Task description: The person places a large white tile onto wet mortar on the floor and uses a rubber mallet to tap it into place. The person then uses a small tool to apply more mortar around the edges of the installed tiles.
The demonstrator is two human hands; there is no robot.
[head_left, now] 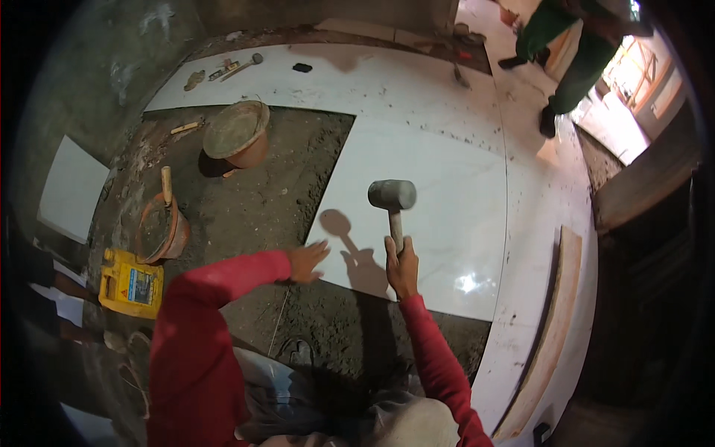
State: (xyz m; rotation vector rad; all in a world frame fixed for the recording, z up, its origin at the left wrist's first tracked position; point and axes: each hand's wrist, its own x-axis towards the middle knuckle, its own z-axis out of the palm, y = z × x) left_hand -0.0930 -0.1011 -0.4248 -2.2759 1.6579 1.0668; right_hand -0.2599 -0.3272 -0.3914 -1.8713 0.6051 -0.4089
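My right hand (402, 264) grips the wooden handle of a rubber mallet (392, 194), its grey head raised over a large white marbled tile (417, 156). The mallet and hand cast a shadow on the tile. My left hand (307, 261) is open, fingers stretched out at the tile's lower left edge. Grey mortar bed (290, 171) shows left of the tile and below it, with a thin string crossing the lower part.
Left are two buckets (246, 153) (175, 238), a yellow jug (130, 290) and a leaning tile (71, 190). A plank (547, 328) lies along the right. Small tools (238, 68) rest on the back tiles. Another person (581, 67) in green trousers is at the upper right, near a doorway.
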